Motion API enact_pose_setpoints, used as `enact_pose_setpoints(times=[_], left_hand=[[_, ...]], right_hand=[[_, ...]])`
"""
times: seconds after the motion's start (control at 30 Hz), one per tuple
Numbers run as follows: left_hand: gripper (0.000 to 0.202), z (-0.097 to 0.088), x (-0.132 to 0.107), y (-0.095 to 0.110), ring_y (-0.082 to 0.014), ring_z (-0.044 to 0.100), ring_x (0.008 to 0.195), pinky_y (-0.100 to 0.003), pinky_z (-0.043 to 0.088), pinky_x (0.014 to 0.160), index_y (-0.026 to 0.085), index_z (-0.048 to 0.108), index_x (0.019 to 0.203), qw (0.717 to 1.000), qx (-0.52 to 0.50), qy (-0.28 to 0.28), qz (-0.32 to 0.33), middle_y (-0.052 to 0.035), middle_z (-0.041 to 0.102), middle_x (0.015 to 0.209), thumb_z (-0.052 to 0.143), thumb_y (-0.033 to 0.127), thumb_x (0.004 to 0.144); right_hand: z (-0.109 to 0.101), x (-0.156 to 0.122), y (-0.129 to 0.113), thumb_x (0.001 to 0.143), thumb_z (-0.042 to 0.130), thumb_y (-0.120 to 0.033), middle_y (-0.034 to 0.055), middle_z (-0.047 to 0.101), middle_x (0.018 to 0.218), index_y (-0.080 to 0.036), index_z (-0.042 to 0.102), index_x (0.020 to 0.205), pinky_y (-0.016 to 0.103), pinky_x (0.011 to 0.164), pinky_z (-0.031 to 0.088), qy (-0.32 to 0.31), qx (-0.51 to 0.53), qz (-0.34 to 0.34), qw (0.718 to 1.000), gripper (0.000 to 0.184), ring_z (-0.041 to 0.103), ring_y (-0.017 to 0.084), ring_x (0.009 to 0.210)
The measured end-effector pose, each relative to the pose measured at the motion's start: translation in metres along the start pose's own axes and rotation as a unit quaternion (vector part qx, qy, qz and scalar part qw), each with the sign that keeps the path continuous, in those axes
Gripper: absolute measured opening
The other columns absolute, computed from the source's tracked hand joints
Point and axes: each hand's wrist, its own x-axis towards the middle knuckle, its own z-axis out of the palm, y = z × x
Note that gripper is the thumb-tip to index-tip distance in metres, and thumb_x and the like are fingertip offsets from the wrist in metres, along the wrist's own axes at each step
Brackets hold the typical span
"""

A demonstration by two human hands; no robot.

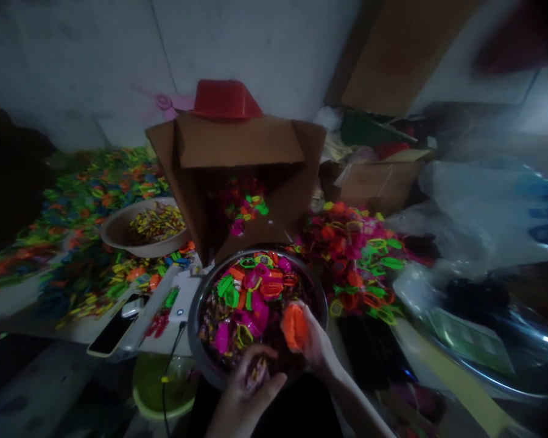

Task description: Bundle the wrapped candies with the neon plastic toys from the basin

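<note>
A metal bowl (196, 316) on my lap holds several bright plastic pieces in pink, green and orange. My right hand (317, 344) is at the bowl's right rim, closed on an orange plastic piece (295, 326). At the bowl's near rim my left hand (249, 383) is curled, with small yellow and pink bits pinched in its fingers. Just behind the bowl an open cardboard box (237, 176) lies tipped toward me with more coloured pieces inside.
A beige bowl (119, 234) of yellow pieces sits left, amid scattered coloured pieces. A phone (116, 328) and a white device lie near it. A heap of pink and green pieces (356, 255) lies right. A red basin (226, 100) tops the box. Plastic bags (484, 207) crowd the right.
</note>
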Motion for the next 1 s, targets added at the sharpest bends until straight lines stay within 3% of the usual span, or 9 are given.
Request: enact_pose_setpoints(times=[0.07,0.13,0.23,0.33,0.43,0.5,0.6,0.77,1.0], left_hand=[[0.038,0.006,0.001,0.01,-0.0148,0.061,0.081,-0.022,0.048,0.075,0.021,0.054,0.096,0.998,0.001,0.036,0.046,0.0001,0.065,0.086,0.071,0.043,0.07],[0.038,0.008,0.004,0.013,-0.0159,0.061,0.075,-0.024,0.05,0.072,0.021,0.052,0.097,0.993,0.024,0.092,0.076,-0.0001,0.065,0.082,0.07,0.041,0.07],[0.038,0.003,0.008,0.011,-0.0179,0.063,0.079,-0.026,0.052,0.073,0.021,0.054,0.102,0.979,0.068,0.15,0.119,-0.0028,0.066,0.091,0.068,0.041,0.071],[0.023,-0.008,0.01,0.009,-0.0202,0.064,0.091,-0.028,0.05,0.082,0.021,0.061,0.093,0.97,0.098,0.146,0.167,-0.0045,0.068,0.095,0.062,0.037,0.077],[0.015,-0.017,0.01,0.009,-0.019,0.067,0.082,-0.025,0.052,0.074,0.022,0.063,0.087,0.966,0.149,0.113,0.18,-0.002,0.071,0.085,0.06,0.033,0.078],[0.012,-0.018,0.01,0.01,-0.0181,0.067,0.077,-0.024,0.052,0.07,0.023,0.063,0.086,0.963,0.187,0.085,0.177,-0.0002,0.071,0.081,0.06,0.031,0.078],[0.014,-0.016,0.01,0.014,-0.0187,0.068,0.077,-0.025,0.053,0.071,0.024,0.061,0.088,0.954,0.22,0.091,0.182,0.0002,0.072,0.081,0.061,0.033,0.077],[0.024,-0.014,0.002,0.02,-0.0201,0.068,0.088,-0.028,0.054,0.077,0.022,0.052,0.105,0.951,0.23,0.09,0.188,-0.0069,0.07,0.1,0.053,0.034,0.084],[0.019,-0.02,0.0,0.028,-0.0213,0.069,0.083,-0.026,0.052,0.077,0.026,0.068,0.095,0.95,0.255,0.072,0.165,-0.0032,0.075,0.091,0.054,0.035,0.086]], right_hand=[[0.01,-0.007,-0.002,0.088,0.046,-0.057,0.0022,0.063,0.08,-0.023,0.055,0.107,0.025,0.055,0.051,-0.005,0.085,0.025,0.996,0.041,0.062,0.015,0.068],[0.017,-0.014,-0.006,0.08,0.06,-0.053,0.0023,0.063,0.089,-0.022,0.054,0.104,0.025,0.063,0.052,-0.027,0.149,0.027,0.988,0.039,0.062,0.015,0.074],[0.017,-0.021,-0.016,0.081,0.064,-0.045,0.0007,0.062,0.093,-0.024,0.052,0.106,0.027,0.071,0.053,-0.087,0.161,0.007,0.983,0.035,0.062,0.014,0.082],[0.012,-0.024,-0.032,0.083,0.065,-0.037,0.0004,0.061,0.102,-0.027,0.053,0.112,0.027,0.083,0.051,-0.145,0.097,-0.01,0.985,0.033,0.06,0.013,0.093],[0.008,-0.022,-0.049,0.081,0.067,-0.034,0.0035,0.058,0.117,-0.026,0.054,0.117,0.028,0.095,0.044,-0.213,0.019,-0.017,0.977,0.039,0.054,0.017,0.112],[0.008,-0.02,-0.057,0.083,0.065,-0.035,0.0049,0.06,0.114,-0.024,0.057,0.114,0.029,0.092,0.046,-0.243,-0.031,-0.025,0.969,0.034,0.056,0.018,0.109],[0.011,-0.016,-0.063,0.088,0.057,-0.034,0.0047,0.065,0.098,-0.02,0.061,0.109,0.026,0.077,0.052,-0.241,-0.101,-0.056,0.964,0.025,0.063,0.014,0.085],[0.014,-0.011,-0.069,0.092,0.052,-0.032,0.0079,0.057,0.111,-0.02,0.061,0.104,0.023,0.072,0.054,-0.169,-0.108,-0.123,0.972,0.02,0.06,0.015,0.092],[0.019,-0.017,-0.075,0.092,0.048,-0.019,0.0095,0.056,0.114,-0.021,0.057,0.109,0.035,0.097,0.044,-0.173,-0.224,-0.222,0.933,0.019,0.052,0.019,0.112]])
